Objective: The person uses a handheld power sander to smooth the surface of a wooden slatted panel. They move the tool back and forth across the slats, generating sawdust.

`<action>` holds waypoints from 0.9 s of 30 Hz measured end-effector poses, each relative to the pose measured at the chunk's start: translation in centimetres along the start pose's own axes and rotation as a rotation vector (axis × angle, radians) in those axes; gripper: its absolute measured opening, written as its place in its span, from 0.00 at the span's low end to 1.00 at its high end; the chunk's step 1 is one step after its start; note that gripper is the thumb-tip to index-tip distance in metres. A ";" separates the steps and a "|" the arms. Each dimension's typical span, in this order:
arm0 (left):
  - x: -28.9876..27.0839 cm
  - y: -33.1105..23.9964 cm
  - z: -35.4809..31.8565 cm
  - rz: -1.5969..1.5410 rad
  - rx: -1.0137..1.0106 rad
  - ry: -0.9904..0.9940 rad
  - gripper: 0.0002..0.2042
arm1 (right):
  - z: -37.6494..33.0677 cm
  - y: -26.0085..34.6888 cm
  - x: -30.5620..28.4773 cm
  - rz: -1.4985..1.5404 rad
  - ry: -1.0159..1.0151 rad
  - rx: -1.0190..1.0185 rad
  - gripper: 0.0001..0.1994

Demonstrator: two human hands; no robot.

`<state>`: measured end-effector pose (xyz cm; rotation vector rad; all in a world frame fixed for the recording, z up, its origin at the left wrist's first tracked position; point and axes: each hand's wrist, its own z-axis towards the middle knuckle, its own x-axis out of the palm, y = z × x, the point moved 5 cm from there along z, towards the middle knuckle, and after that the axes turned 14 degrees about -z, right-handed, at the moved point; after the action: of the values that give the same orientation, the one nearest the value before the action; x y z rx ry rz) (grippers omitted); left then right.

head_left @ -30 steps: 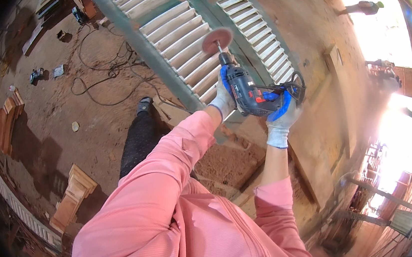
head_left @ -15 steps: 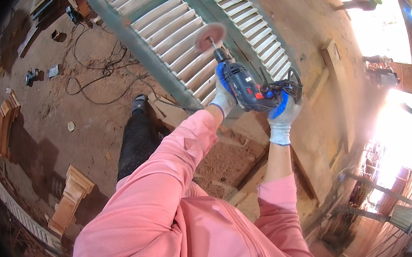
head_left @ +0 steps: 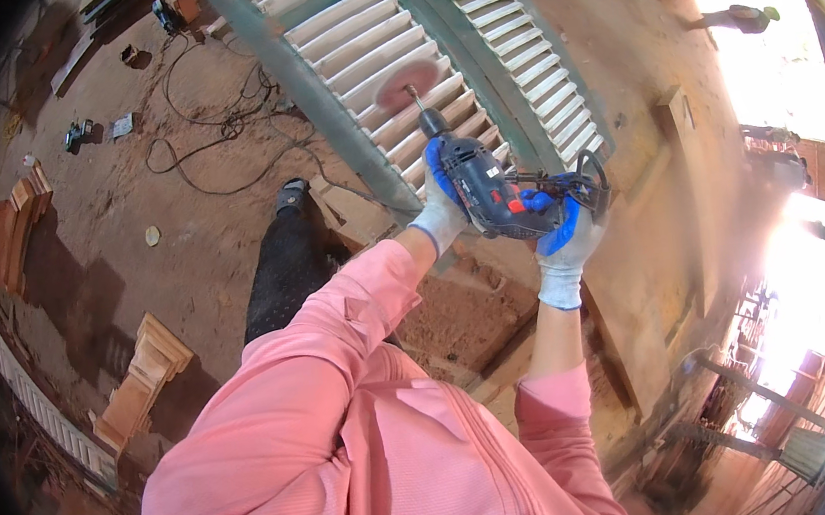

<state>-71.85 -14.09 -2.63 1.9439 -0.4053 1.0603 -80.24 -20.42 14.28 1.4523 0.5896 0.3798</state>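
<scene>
Between my gloved hands is a dark blue power drill [head_left: 481,182] with red switches. On its chuck sits a round reddish sanding disc [head_left: 407,85], blurred at the rim. My left hand [head_left: 440,206] wraps round the side of the drill's body. My right hand [head_left: 571,236] grips the rear handle, where a bundle of black cord [head_left: 588,185] is looped. Beneath the disc lies a louvered shutter [head_left: 344,129] with a green frame and pale, worn slats. The disc is over the left panel's slats; whether it touches them I cannot tell.
Black cord [head_left: 209,186] coils on the dirt floor left of the shutter. Cut wooden mouldings [head_left: 144,378] stand at the left. A plank [head_left: 690,198] lies to the right. Another person [head_left: 741,18] is in the bright opening at the far right.
The disc has moved slightly left and down across the left panel's slats, with both hands still on the drill. The whole view has shifted a little, the shutter now sitting lower and further right.
</scene>
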 end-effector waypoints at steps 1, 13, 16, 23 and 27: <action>-0.2 -0.2 -0.5 0.010 -0.005 -0.019 0.27 | -0.4 0.2 0.3 0.021 0.017 0.031 0.16; -0.7 -1.0 -4.8 0.045 -0.002 -0.119 0.30 | -3.9 1.9 1.1 -0.060 -0.011 -0.045 0.16; -0.4 -0.8 -5.6 0.060 -0.001 -0.174 0.31 | -4.5 1.3 0.2 -0.108 -0.024 -0.007 0.17; -1.1 -0.2 -7.2 0.099 -0.039 -0.189 0.33 | -5.7 1.4 -0.3 -0.098 -0.120 0.031 0.12; 0.1 -0.4 -8.5 0.130 -0.090 -0.207 0.27 | -8.7 -0.9 -2.2 0.104 -0.122 0.153 0.10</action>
<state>-75.94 -6.96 -0.46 1.9740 -0.6912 0.9075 -87.22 -14.70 13.55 1.6456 0.4542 0.3304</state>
